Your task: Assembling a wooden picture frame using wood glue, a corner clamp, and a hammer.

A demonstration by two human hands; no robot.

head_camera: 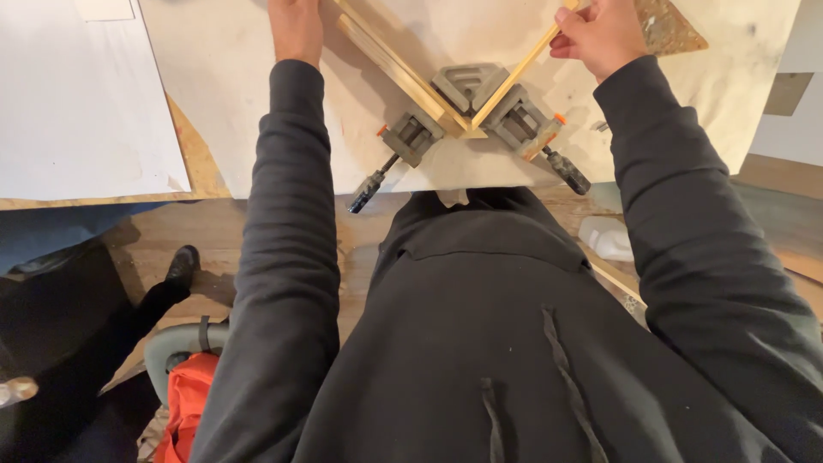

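Observation:
A grey corner clamp (470, 107) with two black screw handles sits near the table's front edge, holding two pale wooden strips at a right angle. My left hand (296, 27) rests at the top of the view beside the left wooden strip (396, 67), its fingers cut off by the frame edge. My right hand (600, 34) is closed around the right wooden strip (519, 73) near its upper end.
The work lies on a paper-covered table (214, 111); a white sheet (77, 103) lies at the left. Below are a wooden floor, another person's dark shoe (182, 267), an orange bag (193, 403), and a white plastic jug (605, 237).

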